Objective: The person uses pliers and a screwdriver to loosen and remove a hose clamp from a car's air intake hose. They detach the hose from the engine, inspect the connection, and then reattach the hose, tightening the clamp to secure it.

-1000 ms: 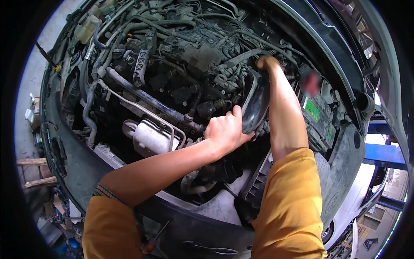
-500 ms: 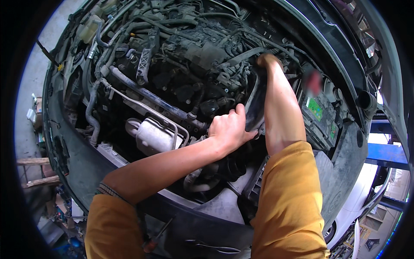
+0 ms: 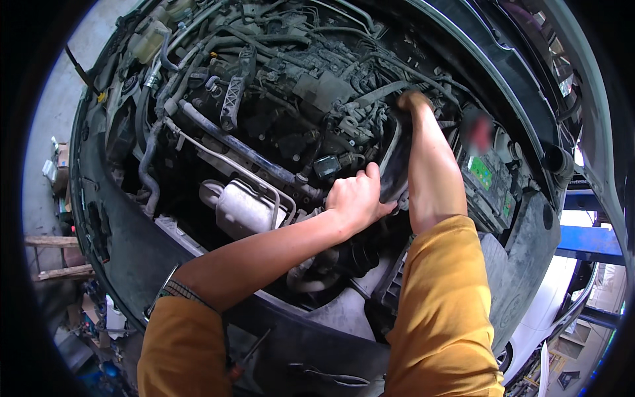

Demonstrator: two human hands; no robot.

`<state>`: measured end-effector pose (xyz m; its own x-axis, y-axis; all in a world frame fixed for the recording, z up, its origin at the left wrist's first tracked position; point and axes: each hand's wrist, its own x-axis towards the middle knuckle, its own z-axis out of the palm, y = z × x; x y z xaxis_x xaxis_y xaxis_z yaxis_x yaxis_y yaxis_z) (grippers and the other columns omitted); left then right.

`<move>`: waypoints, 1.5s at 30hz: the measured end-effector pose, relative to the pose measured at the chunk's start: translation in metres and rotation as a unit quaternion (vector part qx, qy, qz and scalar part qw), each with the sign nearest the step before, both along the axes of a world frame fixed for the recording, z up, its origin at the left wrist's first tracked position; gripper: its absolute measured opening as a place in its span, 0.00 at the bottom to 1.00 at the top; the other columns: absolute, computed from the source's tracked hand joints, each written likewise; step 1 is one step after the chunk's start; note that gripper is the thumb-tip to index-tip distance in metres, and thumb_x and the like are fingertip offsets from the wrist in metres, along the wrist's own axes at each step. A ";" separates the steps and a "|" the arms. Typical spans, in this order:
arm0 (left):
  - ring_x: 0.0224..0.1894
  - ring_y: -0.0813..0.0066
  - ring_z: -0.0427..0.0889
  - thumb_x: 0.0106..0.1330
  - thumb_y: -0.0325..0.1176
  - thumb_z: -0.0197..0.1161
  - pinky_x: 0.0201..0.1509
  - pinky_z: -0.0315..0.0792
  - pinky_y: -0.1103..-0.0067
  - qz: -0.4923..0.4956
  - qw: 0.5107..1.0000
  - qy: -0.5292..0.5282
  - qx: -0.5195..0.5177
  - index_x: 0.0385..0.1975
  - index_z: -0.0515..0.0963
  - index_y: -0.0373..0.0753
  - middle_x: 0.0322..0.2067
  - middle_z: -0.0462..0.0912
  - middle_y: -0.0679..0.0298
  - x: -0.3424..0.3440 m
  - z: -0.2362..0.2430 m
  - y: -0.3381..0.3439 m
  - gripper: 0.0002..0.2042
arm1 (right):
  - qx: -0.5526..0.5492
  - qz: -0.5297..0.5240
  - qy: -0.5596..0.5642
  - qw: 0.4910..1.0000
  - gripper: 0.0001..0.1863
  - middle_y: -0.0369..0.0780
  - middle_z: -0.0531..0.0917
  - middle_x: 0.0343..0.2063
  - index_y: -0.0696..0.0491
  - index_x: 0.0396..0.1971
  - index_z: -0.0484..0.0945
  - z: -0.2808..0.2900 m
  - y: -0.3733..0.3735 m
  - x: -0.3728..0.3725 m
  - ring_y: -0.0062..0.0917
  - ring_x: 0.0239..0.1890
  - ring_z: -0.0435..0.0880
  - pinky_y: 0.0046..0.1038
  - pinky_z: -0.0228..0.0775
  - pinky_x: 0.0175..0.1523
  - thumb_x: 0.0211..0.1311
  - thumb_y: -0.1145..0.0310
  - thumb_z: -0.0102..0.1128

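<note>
I am bent over an open engine bay (image 3: 324, 92) full of dusty hoses and wiring. My left hand (image 3: 355, 202) is closed at the near end of a dark, smooth, duct-like part (image 3: 395, 159), with the thumb along its near side and the fingers curled toward it. Farther in, my right hand (image 3: 415, 102) reaches down at the far end of that same part, beside a grey hose (image 3: 380, 94). Its fingers are hidden among the hoses, so their grip does not show.
Right of my right forearm sits a battery (image 3: 481, 188) with green labels. A silvery metal canister (image 3: 245, 210) lies left of my left hand. On the front edge rest a screwdriver (image 3: 253, 352) and a pliers-like metal tool (image 3: 331, 377). The raised hood (image 3: 589, 132) borders the right.
Both hands keep their places on the engine parts. The view has shifted slightly, and my left elbow sits a little farther right.
</note>
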<state>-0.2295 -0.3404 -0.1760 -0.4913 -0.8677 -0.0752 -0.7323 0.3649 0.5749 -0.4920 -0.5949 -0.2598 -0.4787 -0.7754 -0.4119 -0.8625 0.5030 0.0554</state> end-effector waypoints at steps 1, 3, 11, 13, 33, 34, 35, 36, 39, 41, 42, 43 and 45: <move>0.30 0.54 0.88 0.53 0.60 0.74 0.34 0.82 0.64 0.003 1.000 -0.007 0.011 0.44 0.69 0.32 0.30 0.86 0.51 0.002 0.001 -0.001 0.36 | -0.006 -0.021 -0.029 0.999 0.21 0.45 0.84 0.55 0.47 0.48 0.88 -0.002 -0.001 0.004 0.37 0.62 0.80 0.43 0.71 0.63 0.51 0.65 0.67; 0.31 0.54 0.89 0.53 0.60 0.74 0.34 0.83 0.64 0.004 1.000 -0.012 0.004 0.44 0.69 0.32 0.31 0.86 0.51 0.001 0.000 0.000 0.36 | -0.024 -0.063 -0.080 0.995 0.21 0.46 0.84 0.55 0.47 0.47 0.88 -0.003 -0.009 -0.001 0.39 0.62 0.80 0.43 0.71 0.63 0.49 0.67 0.69; 0.32 0.53 0.89 0.53 0.58 0.74 0.37 0.84 0.65 -0.023 0.999 0.020 0.037 0.45 0.69 0.33 0.32 0.86 0.51 -0.012 0.012 0.003 0.35 | -0.004 0.104 0.026 0.994 0.19 0.48 0.85 0.51 0.53 0.45 0.88 0.004 -0.006 -0.054 0.40 0.57 0.84 0.37 0.75 0.59 0.52 0.65 0.67; 0.31 0.54 0.89 0.54 0.58 0.73 0.37 0.84 0.65 0.013 0.999 -0.014 0.039 0.45 0.69 0.33 0.32 0.86 0.53 0.012 -0.002 -0.001 0.35 | -0.054 0.159 0.003 0.986 0.27 0.49 0.86 0.48 0.57 0.43 0.87 0.024 0.008 0.022 0.42 0.52 0.85 0.34 0.77 0.53 0.53 0.48 0.68; 0.36 0.50 0.89 0.54 0.61 0.72 0.42 0.83 0.63 -0.012 0.999 -0.020 0.048 0.48 0.67 0.32 0.31 0.87 0.49 -0.005 0.013 0.000 0.38 | -0.402 0.128 -0.126 0.898 0.18 0.56 0.86 0.39 0.61 0.44 0.84 0.151 0.184 0.057 0.48 0.47 0.86 0.40 0.77 0.53 0.62 0.62 0.61; 0.36 0.49 0.89 0.54 0.61 0.72 0.42 0.83 0.62 -0.015 0.998 -0.023 0.049 0.48 0.67 0.32 0.31 0.87 0.48 -0.007 0.015 -0.001 0.38 | -0.445 0.101 -0.157 0.876 0.17 0.51 0.87 0.35 0.61 0.44 0.83 0.162 0.208 0.062 0.38 0.40 0.88 0.33 0.78 0.50 0.64 0.63 0.61; 0.36 0.50 0.89 0.54 0.61 0.72 0.42 0.82 0.62 -0.020 0.998 -0.022 0.059 0.48 0.67 0.32 0.31 0.87 0.48 -0.009 0.020 0.000 0.38 | -0.471 0.071 -0.176 0.861 0.15 0.47 0.87 0.33 0.61 0.43 0.84 0.180 0.232 0.067 0.31 0.37 0.87 0.30 0.77 0.48 0.65 0.64 0.62; 0.35 0.49 0.89 0.54 0.63 0.71 0.42 0.82 0.62 -0.018 0.997 -0.033 0.061 0.48 0.67 0.31 0.32 0.87 0.48 -0.006 0.017 -0.001 0.39 | -0.496 0.047 -0.207 0.842 0.14 0.43 0.87 0.31 0.60 0.43 0.84 0.192 0.252 0.077 0.25 0.33 0.85 0.27 0.77 0.46 0.65 0.66 0.63; 0.36 0.49 0.89 0.54 0.65 0.69 0.42 0.83 0.62 -0.006 0.997 -0.048 0.053 0.48 0.68 0.31 0.32 0.87 0.47 0.004 0.011 -0.003 0.39 | -0.617 0.046 -0.226 0.752 0.08 0.37 0.84 0.33 0.58 0.42 0.84 0.240 0.320 0.101 0.20 0.35 0.81 0.25 0.76 0.45 0.66 0.72 0.62; 0.37 0.49 0.89 0.54 0.66 0.69 0.43 0.83 0.61 0.007 0.998 -0.056 0.035 0.47 0.68 0.31 0.32 0.87 0.46 0.016 0.007 -0.003 0.40 | -0.686 0.078 -0.213 0.691 0.09 0.37 0.84 0.34 0.58 0.42 0.84 0.273 0.364 0.119 0.20 0.36 0.81 0.25 0.75 0.46 0.66 0.72 0.62; 0.37 0.48 0.89 0.54 0.67 0.69 0.43 0.83 0.61 0.004 0.998 -0.052 0.028 0.46 0.68 0.32 0.33 0.87 0.46 0.012 0.005 -0.003 0.40 | -0.717 0.107 -0.192 0.661 0.09 0.37 0.84 0.35 0.58 0.42 0.84 0.295 0.392 0.126 0.20 0.36 0.81 0.25 0.75 0.46 0.66 0.71 0.62; 0.38 0.48 0.89 0.54 0.67 0.68 0.44 0.83 0.61 0.001 0.998 -0.055 0.027 0.48 0.68 0.32 0.33 0.87 0.46 0.011 0.009 -0.002 0.41 | -0.745 0.141 -0.173 0.628 0.09 0.37 0.84 0.35 0.58 0.43 0.83 0.312 0.419 0.134 0.20 0.37 0.81 0.25 0.75 0.46 0.66 0.71 0.62; 0.41 0.48 0.88 0.54 0.68 0.67 0.47 0.82 0.60 -0.021 0.998 -0.043 0.033 0.50 0.68 0.32 0.36 0.87 0.46 -0.009 0.015 -0.002 0.42 | -0.782 0.235 -0.121 0.564 0.09 0.38 0.84 0.36 0.58 0.43 0.83 0.348 0.472 0.147 0.21 0.38 0.80 0.26 0.74 0.47 0.66 0.71 0.62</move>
